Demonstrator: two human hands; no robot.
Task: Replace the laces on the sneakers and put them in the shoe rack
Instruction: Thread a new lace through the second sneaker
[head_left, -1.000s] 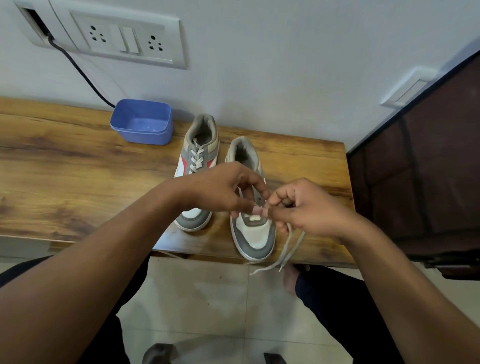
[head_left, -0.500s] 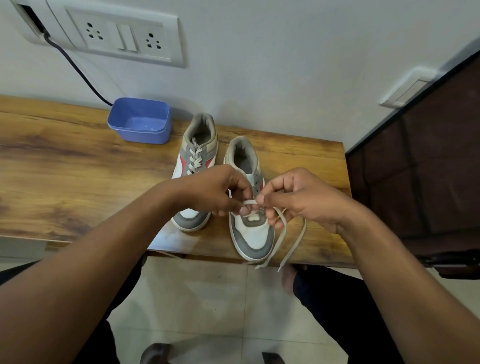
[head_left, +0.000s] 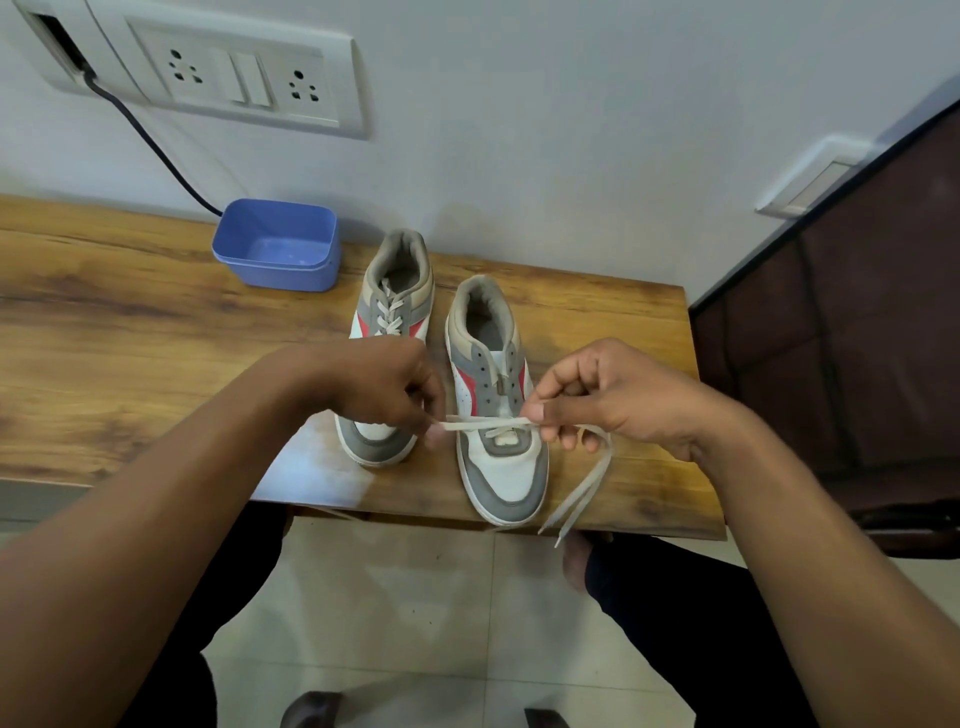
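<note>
Both hands (head_left: 387, 387) pinch a lace (head_left: 488, 425) (right sneaker (head_left: 496, 415)).

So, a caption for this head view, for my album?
The left hand and right hand hold a lace taut across the unlaced sneaker, beside the laced sneaker.

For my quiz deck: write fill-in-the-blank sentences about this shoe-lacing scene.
The left hand and right hand pinch a white ____ between them. The sneaker nearer the tub is already ____. The tub's colour is ____.
Missing: lace; laced; blue.
</note>
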